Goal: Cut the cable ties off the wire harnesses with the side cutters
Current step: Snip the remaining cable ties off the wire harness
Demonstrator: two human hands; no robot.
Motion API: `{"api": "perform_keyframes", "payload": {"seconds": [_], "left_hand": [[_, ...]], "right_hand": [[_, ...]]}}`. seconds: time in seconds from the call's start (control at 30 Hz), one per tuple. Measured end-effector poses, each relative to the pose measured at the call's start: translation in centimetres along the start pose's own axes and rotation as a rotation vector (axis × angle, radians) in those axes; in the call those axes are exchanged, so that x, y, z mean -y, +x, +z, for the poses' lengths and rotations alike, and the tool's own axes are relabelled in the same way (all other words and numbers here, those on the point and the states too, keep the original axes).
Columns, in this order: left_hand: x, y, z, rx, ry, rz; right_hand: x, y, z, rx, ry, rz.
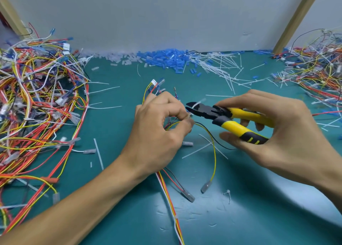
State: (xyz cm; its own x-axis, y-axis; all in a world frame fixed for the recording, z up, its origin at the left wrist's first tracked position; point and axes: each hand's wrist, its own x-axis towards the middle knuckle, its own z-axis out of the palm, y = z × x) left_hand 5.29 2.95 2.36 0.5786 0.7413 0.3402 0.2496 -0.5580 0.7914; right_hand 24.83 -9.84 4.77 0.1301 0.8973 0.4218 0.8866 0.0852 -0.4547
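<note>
- The left hand (159, 128) pinches a thin multicoloured wire harness (215, 152); the right hand (285, 131) grips yellow-handled side cutters (231, 118).
- The blades straddle a white plastic cable tie (199, 102); a slip could nick the wires.

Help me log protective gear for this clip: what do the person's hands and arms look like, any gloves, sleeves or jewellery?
The left hand and right hand are bare: no gloves or rings in view. The left forearm and right forearm are uncovered to the frame edge, with no sleeves, watch or bracelet visible.
</note>
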Motion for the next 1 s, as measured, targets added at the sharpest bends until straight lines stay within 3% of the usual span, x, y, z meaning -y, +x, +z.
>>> {"api": "perform_keyframes", "payload": {"seconds": [0.07,0.13,0.3,0.43,0.53,0.67,0.73,1.0], "left_hand": [[0.0,0.0,0.0,0.001,-0.017,0.014],[0.0,0.1,-0.1,-0.009,-0.057,0.041],[0.7,0.3,-0.4,-0.063,-0.184,0.069],[0.9,0.3,-0.2,-0.124,-0.136,0.09],[0.8,0.2,-0.2,-0.142,-0.118,0.11],[0.8,0.3,-0.2,-0.092,-0.17,0.063],[0.9,0.4,-0.3,-0.077,-0.203,0.054],[1.0,0.4,-0.2,-0.044,-0.268,0.052]], "right_hand": [[0.2,-0.2,-0.1,0.002,0.077,0.068],[0.1,-0.2,-0.4,0.067,0.309,0.195],[-0.7,0.6,-1.4,0.378,0.881,0.495],[-1.3,0.8,-1.7,0.537,1.108,0.611],[-1.2,0.9,-1.4,0.469,1.0,0.563],[-0.5,0.4,-0.3,0.134,0.376,0.31],[-0.4,0.1,-0.1,0.079,0.166,0.205],[-0.8,0.1,0.3,0.103,0.072,0.088]]}}
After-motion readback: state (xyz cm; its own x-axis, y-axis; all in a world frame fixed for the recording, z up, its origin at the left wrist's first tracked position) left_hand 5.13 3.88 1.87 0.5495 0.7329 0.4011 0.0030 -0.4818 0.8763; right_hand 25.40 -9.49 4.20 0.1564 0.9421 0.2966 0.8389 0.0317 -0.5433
